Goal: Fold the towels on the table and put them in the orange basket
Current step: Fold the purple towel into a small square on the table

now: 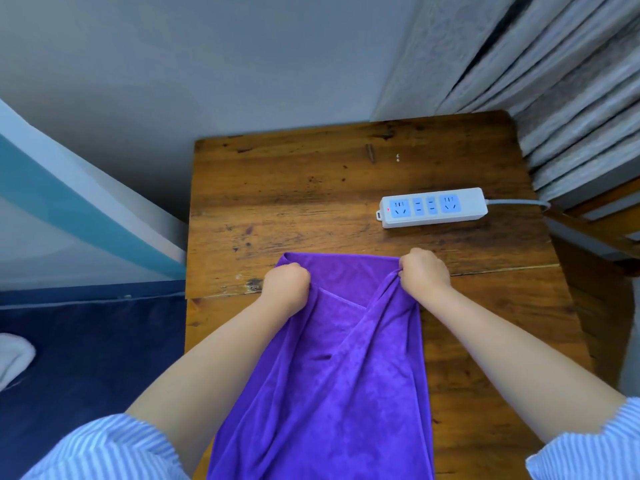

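A purple towel [332,375] lies lengthwise on the wooden table [311,202], running from the table's middle toward me and off the bottom of the frame. My left hand [285,284] grips its far left corner in a fist. My right hand [424,271] grips the far right corner, with bunched cloth between the fingers. The far edge is doubled back so a strip of towel shows beyond my hands. No orange basket is in view.
A white power strip [433,207] with blue sockets lies at the table's right, its cable running off the right edge. Grey curtains [554,81] hang at the back right. A dark blue bed [86,358] with a white cloth [14,362] lies to the left.
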Tool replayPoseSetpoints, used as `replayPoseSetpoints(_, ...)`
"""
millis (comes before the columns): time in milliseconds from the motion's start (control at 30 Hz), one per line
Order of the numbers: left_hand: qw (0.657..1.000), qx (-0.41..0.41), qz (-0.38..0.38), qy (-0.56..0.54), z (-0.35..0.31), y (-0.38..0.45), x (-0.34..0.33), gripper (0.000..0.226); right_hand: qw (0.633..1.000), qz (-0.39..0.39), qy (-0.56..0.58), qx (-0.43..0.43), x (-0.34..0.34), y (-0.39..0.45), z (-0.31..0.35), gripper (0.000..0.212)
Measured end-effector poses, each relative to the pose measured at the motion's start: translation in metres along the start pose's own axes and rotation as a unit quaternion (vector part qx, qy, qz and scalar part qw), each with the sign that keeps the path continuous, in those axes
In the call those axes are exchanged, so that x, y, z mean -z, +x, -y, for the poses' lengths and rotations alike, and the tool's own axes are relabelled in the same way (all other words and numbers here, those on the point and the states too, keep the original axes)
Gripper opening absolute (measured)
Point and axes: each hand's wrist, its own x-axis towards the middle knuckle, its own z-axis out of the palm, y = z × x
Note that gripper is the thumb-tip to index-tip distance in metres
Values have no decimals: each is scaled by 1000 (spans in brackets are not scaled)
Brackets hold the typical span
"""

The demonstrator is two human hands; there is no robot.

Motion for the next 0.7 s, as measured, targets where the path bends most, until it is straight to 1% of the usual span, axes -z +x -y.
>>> replayPoseSetpoints(67, 1000, 17, -8, -5, 11, -1, 4, 28, 999, -12, 4, 46, 3, -1, -3, 21)
replayPoseSetpoints(100, 1000, 19, -9, -6, 19, -3, 6, 28, 996, -9, -9, 91, 5, -2, -5, 18)
replayPoseSetpoints(167, 1000, 23, -10, -14, 39, -12, 7, 27, 982, 10, -43, 183, 8, -5, -10, 11)
replayPoseSetpoints(233, 999, 31, -13, -32, 60, -23, 9, 26, 971, 23, -61, 228, 13, -6, -16, 8)
replayPoseSetpoints(267, 998, 35, -14, -46, 70, -31, 10, 25, 968, 28, -66, 239, 17, -7, -18, 9)
replayPoseSetpoints(333, 996, 38, -19, -74, 86, -46, 12, 23, 962, 63, -67, 256, 23, -10, -22, 15)
replayPoseSetpoints(400, 993, 51, -36, -98, 98, -61, 15, 21, 952, 126, -64, 273, 30, -12, -23, 18)
replayPoseSetpoints(500, 991, 71, -55, -95, 110, -85, 23, 18, 929, 205, -110, 288, 34, -25, -15, 20)
replayPoseSetpoints(600, 991, 77, -75, -75, 115, -106, 31, 19, 923, 199, -145, 295, 32, -42, -5, 20)
replayPoseSetpoints(700, 988, 90, -97, -80, 116, -126, 37, 20, 935, 178, -150, 268, 32, -62, 6, 20)
